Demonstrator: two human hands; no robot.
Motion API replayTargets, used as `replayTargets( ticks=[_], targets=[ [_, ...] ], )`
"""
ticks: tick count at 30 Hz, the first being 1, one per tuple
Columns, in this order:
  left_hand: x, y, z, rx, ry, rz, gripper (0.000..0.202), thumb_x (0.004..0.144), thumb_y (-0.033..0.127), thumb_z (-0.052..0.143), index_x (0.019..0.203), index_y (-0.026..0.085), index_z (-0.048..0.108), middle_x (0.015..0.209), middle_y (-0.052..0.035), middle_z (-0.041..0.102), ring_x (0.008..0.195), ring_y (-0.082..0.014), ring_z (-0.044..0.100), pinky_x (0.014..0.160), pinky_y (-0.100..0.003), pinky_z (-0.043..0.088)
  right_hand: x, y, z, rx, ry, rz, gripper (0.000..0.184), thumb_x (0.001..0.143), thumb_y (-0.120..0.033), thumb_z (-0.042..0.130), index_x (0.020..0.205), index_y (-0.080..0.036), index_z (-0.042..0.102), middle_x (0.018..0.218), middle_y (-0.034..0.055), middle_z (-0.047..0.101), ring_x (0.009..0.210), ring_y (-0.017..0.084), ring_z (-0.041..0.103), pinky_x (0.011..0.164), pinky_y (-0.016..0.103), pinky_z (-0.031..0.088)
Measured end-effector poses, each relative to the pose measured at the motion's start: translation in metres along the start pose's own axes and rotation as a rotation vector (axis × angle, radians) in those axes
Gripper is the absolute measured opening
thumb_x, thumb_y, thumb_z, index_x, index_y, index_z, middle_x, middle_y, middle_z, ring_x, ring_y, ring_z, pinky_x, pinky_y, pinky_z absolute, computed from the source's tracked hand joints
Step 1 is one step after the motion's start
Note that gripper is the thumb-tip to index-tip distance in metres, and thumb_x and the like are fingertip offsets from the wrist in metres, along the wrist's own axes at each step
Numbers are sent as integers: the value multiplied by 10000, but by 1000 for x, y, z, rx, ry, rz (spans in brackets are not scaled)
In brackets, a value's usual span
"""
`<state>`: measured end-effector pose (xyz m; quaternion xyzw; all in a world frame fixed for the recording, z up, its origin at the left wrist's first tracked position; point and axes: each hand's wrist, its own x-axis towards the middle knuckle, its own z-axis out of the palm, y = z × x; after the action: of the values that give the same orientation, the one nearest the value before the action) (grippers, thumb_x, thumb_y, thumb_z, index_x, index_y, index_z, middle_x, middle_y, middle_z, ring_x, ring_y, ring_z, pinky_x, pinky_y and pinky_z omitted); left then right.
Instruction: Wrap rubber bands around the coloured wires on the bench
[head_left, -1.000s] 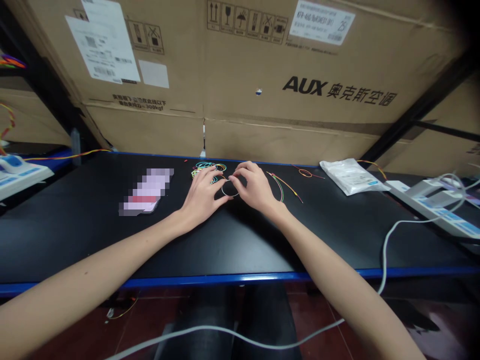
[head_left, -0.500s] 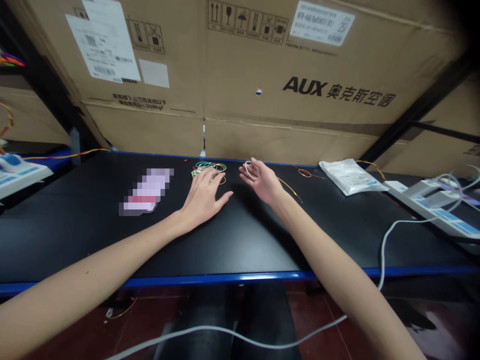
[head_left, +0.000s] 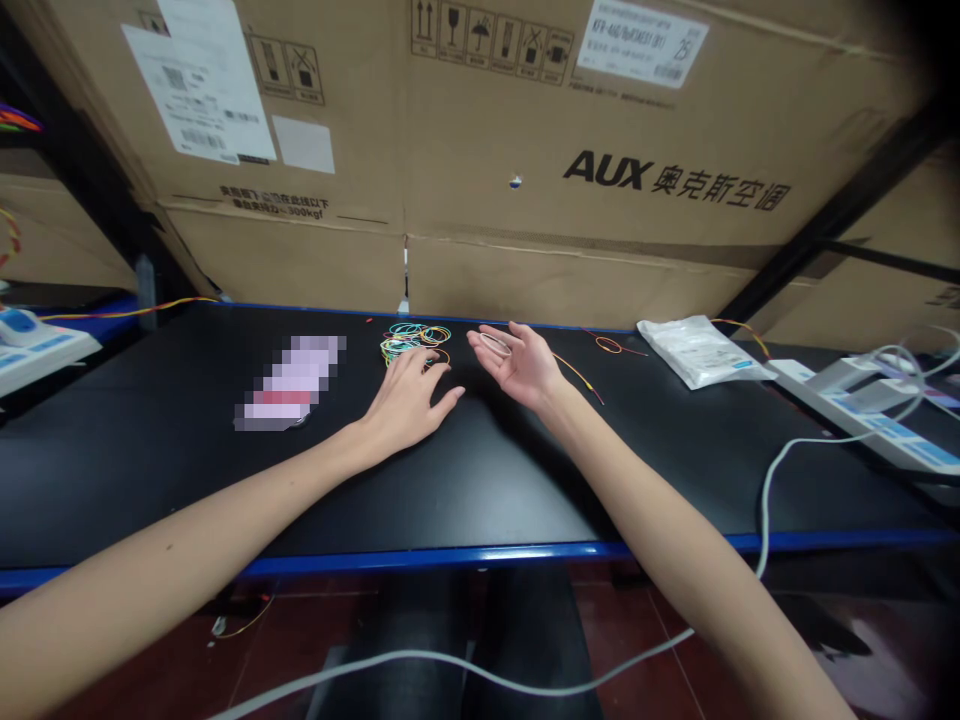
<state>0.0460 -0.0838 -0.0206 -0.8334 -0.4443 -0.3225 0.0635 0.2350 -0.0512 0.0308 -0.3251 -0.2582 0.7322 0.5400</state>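
My left hand [head_left: 409,395] is palm down with its fingers spread, at the near side of a tangled bundle of thin coloured wires [head_left: 414,337]. Whether the fingertips touch these wires I cannot tell. To the right, my right hand [head_left: 517,365] is turned palm up and inward above the table, holding a small loop of white wire [head_left: 495,344] across its outstretched fingers. Behind its wrist lies a yellow and dark wire [head_left: 577,376]. A thin red and yellow wire [head_left: 609,345] curls farther right.
A blurred-out phone-like object [head_left: 291,384] lies left on the black table [head_left: 480,490]. At right are a white plastic bag [head_left: 699,351] and a power strip [head_left: 862,410] with a trailing cable [head_left: 765,500]. A large cardboard box [head_left: 465,130] stands behind.
My right hand has turned its palm farther upward and its fingers have straightened; the white loop has tipped flatter on them. My left hand has drawn slightly back, uncovering more wires.
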Motion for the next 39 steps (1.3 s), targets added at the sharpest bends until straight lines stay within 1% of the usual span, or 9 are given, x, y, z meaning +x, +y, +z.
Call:
replayTargets(
  ticks=[3,7,12,17,23,27,31,34,39],
  targets=[
    [0,0,1,7,-9,6,348,916,411,541,1092,138,666,1198,-159,601,1192,-318,518,1027,-508,434,1,2,-1,-28,-40,-14,290,969,-221,336,993,-151,617,944,99,738,823,133,713,680,213,597],
    [0,1,1,14,-29,-4,343,917,407,541,1084,138,672,1191,-156,606,1185,-317,521,1021,-509,436,2,6,-3,-129,-82,-80,243,915,-91,412,975,-190,626,992,31,746,879,104,708,736,201,584],
    [0,3,-1,-2,-40,-9,314,912,393,547,1069,154,676,1172,-146,613,1163,-312,529,1008,-519,440,2,6,-3,-84,-126,-59,248,880,-50,400,946,-178,602,987,60,740,916,145,710,785,270,602],
    [0,2,0,-23,-23,5,294,907,385,556,1047,158,682,1157,-146,613,1163,-312,526,1007,-525,445,-3,3,2,-29,-78,31,245,903,-134,372,979,-134,605,917,110,723,880,165,706,754,272,600],
    [0,2,0,-27,-19,4,261,896,377,568,1008,176,691,1145,-137,613,1190,-320,500,1022,-532,441,-2,-2,0,-111,-68,-21,199,906,-229,434,969,-197,620,1010,63,722,838,145,670,755,281,568],
    [-1,2,0,-17,-29,11,271,905,382,557,999,165,689,1143,-137,608,1187,-308,498,1034,-514,438,1,-4,-3,-159,-25,-41,210,911,-247,435,924,-202,639,842,31,700,725,132,625,698,267,523],
    [-1,2,0,-25,-43,18,272,911,376,551,998,156,686,1163,-141,609,1186,-301,505,1042,-515,431,1,-3,-3,-139,14,-16,275,944,-316,415,778,-191,595,601,-19,534,549,107,526,516,217,414],
    [-1,3,0,-25,-39,18,255,905,368,557,995,170,690,1162,-137,613,1184,-307,509,1037,-531,433,0,-1,-2,-129,-46,33,367,962,-386,382,669,-196,497,532,-41,429,450,92,413,419,198,296],
    [-2,3,1,-35,-36,20,241,899,359,566,991,178,695,1157,-133,619,1192,-309,509,1045,-530,427,-3,-1,-2,-132,-153,96,481,979,-464,333,566,-217,318,452,-60,308,369,81,252,359,192,172]
  ],
)
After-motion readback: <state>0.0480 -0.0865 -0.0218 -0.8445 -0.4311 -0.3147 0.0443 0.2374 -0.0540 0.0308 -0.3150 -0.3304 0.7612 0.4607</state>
